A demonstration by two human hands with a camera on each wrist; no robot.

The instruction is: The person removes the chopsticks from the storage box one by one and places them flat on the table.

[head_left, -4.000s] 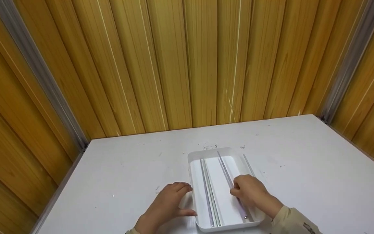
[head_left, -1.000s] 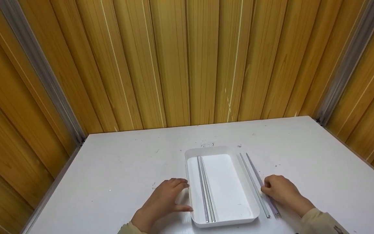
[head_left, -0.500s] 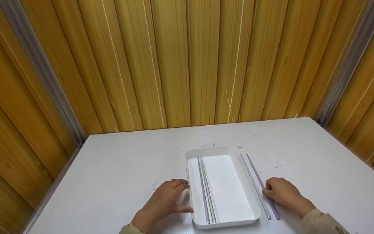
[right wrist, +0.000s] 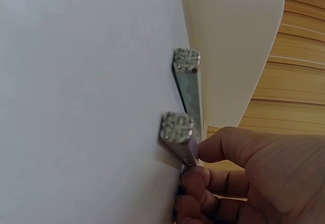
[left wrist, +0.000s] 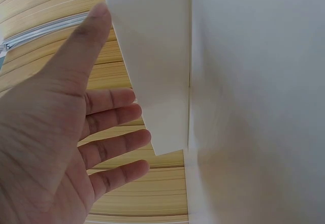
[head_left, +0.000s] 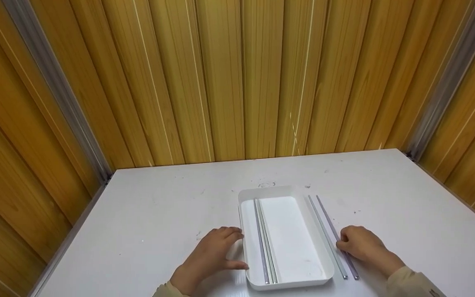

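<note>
Head view: the right hand (head_left: 361, 243) pinches the purple chopstick (head_left: 328, 218) on its nearer half, to the right of the tray (head_left: 297, 243). The green chopstick (head_left: 327, 236) lies on the counter (head_left: 159, 231) between that chopstick and the tray wall. The left hand (head_left: 217, 253) is at the tray's left side, thumb and fingers apart. Inside the tray, near its left wall, lie another purple chopstick (head_left: 261, 241) and a pale green chopstick (head_left: 268, 241), side by side.
Handling, my judgement: a light pinch suits so slim a stick; both ends should stay level, with the fingers clear of the green chopstick so it does not roll. A steady left hand should help stop the tray sliding.
Orientation: the pinched chopstick's long axis runs away from the person, far end leaning left, silver-capped end nearest; roughly parallel to its green neighbour.
Left wrist view: fingers spread, palm showing, fingertips at the tray's outer wall; contact pressure cannot be told.
Right wrist view: thumb and curled fingers pinch the purple chopstick just behind its patterned end cap (right wrist: 176, 127); whether its whole length touches the counter, cannot tell
</note>
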